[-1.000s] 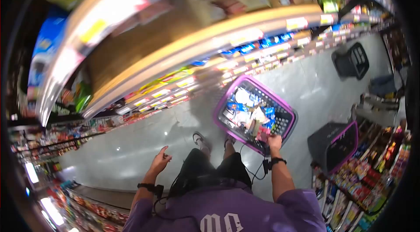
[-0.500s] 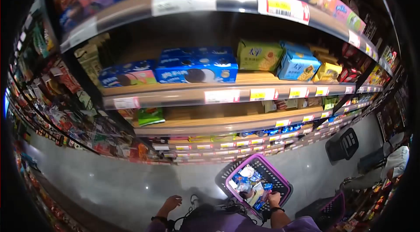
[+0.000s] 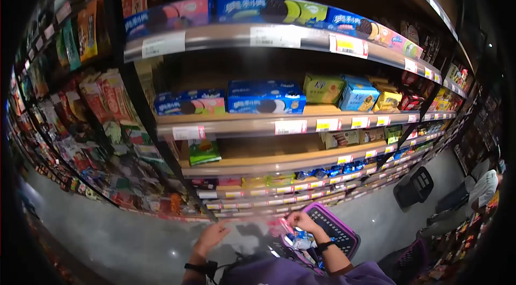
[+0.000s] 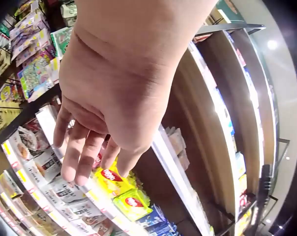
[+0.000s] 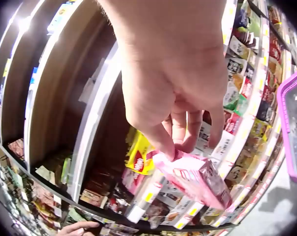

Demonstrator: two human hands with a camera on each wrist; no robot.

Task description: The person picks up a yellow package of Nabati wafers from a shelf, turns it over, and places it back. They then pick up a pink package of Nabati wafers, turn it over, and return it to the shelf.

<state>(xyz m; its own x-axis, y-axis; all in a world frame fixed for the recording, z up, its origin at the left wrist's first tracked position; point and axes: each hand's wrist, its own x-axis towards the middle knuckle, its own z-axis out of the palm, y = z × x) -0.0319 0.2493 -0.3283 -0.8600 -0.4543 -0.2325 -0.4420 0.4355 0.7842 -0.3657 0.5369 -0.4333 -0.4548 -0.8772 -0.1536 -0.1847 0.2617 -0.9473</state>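
In the right wrist view my right hand pinches a pink packet by its top edge, thumb against fingers, and the packet hangs below. The head view shows that same right hand over the near left side of the purple-rimmed basket, which holds several packets. My left hand is to the left of the basket, holding nothing. In the left wrist view the left hand has loosely extended fingers in front of a shelf with yellow packets.
Shelves with blue cookie boxes and a green packet stand ahead. Bagged snacks hang at the left. A black basket is on the floor at the right, near a person in light clothing. Another purple-rimmed basket stands lower right.
The view has tilted up toward the shelves. My right hand has come up from inside the basket toward its left side with the pink packet. The left hand has moved forward, closer to the shelves.
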